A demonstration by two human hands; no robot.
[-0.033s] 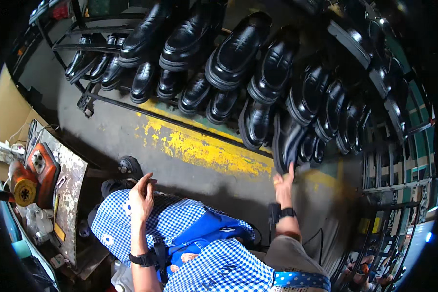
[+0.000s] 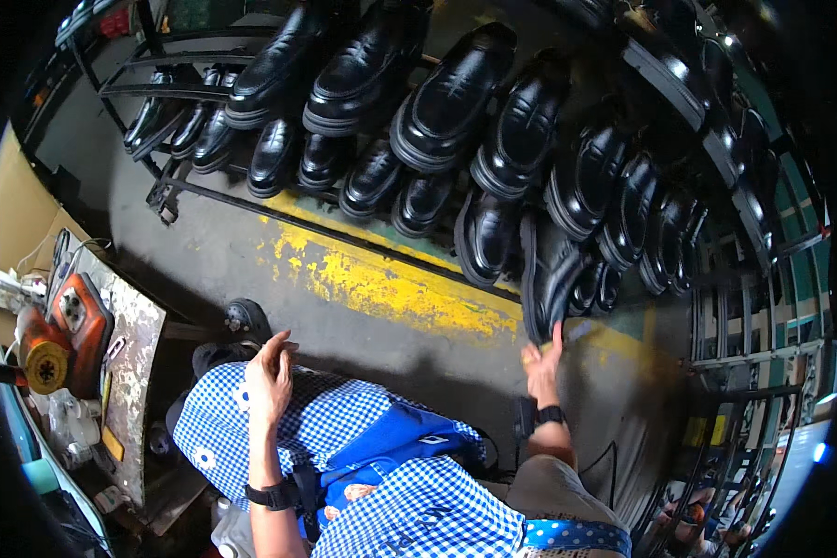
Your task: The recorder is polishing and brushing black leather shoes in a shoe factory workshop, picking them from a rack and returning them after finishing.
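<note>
My right hand [image 2: 543,361] reaches forward on the right and is closed on the near end of a black leather shoe [image 2: 551,279]. This shoe hangs at the near edge of the rack, among other shiny black shoes [image 2: 451,98] with thick soles. Part of my grip is hidden by the hand itself. My left hand [image 2: 270,377] is over my lap, above the blue-and-white checked apron [image 2: 344,409]. Its fingers are loosely bent and apart, with nothing visible in them. Both wrists wear black bands.
Shoes fill a metal rack [image 2: 325,232] ahead, with more racks [image 2: 753,358] at the right. On the left stands a worn workbench [image 2: 144,372] with an orange tool [image 2: 79,321] and small bottles. A yellow painted stripe [image 2: 381,279] crosses the floor.
The shoe's near end has come slightly toward me with my right hand on it. My left hand stays in place.
</note>
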